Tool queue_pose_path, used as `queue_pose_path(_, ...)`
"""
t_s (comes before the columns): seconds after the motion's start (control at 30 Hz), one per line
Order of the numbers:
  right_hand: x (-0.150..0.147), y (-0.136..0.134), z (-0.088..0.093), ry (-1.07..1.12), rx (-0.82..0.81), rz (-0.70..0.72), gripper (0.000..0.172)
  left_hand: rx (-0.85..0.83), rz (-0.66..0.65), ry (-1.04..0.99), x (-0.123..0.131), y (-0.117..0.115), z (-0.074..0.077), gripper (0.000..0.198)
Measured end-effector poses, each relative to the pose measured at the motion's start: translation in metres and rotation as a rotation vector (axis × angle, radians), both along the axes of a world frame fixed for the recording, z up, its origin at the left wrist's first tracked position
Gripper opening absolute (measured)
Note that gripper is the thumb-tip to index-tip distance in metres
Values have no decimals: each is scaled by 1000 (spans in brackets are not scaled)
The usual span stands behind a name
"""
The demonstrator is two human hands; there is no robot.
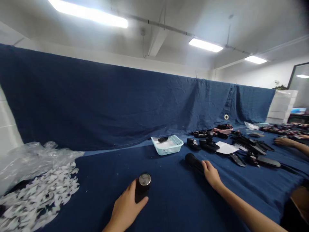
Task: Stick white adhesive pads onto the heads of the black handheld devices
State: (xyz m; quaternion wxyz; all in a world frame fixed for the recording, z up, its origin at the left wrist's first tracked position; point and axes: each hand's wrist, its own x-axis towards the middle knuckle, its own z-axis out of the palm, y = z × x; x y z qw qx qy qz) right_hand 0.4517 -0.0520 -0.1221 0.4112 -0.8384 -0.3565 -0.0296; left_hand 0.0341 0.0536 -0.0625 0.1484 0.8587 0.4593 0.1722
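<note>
My left hand is closed around a black object with a round silver end cap, which faces upward. Its lower part is hidden by my fingers. Further right, my right hand grips the near end of a long black handle-like piece. That piece lies low over the blue cloth, its rounded far end pointing up and left. Several black devices rest just beyond my right hand, beside a white sheet.
A pale blue basket with a black item stands ahead. White cut pieces and clear plastic cover the left side. A blue curtain hangs behind. Another person's hand reaches in at the far right.
</note>
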Motion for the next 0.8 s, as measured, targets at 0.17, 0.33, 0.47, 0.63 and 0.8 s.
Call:
queue_pose_path(0.17, 17, -1, -8, 58, 36, -172, 24, 11, -8, 3, 0, 2, -2, 64)
queue_pose_path(0.33, 23, 0, -13, 77, 75, -208, 26, 22, -5, 1, 0, 2, -2, 63)
queue_pose_path(0.47, 22, 1, -15, 100, 96, -193, 27, 23, -2, 0, 0, 2, -1, 63)
queue_pose_path(0.63, 25, 1, -16, 107, 147, -194, 31, 18, -15, -7, -1, 1, -1, 63)
queue_pose_path(0.8, 27, 0, -17, 126, 174, -209, 30, 4, -15, -4, -1, 0, -1, 67)
